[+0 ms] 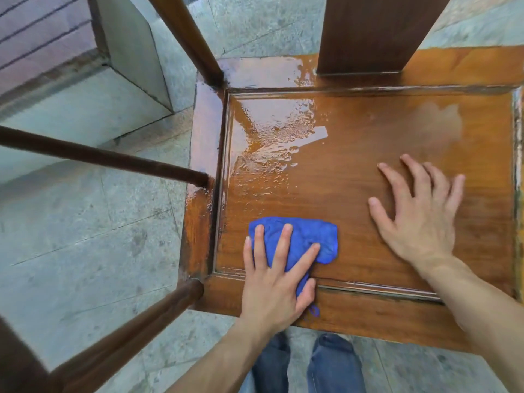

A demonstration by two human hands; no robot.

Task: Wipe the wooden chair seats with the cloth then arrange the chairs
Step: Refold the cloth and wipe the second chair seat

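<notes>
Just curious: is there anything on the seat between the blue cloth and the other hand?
No. In the head view, only bare wooden seat lies between the blue cloth and the right hand.

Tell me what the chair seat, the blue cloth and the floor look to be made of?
Chair seat: varnished wood, judging by grain lines and the glossy wet sheen at its far left. Blue cloth: soft fabric, perhaps microfibre; it bunches under the left hand. Floor: likely stone slabs, grey, speckled, jointed.
</notes>
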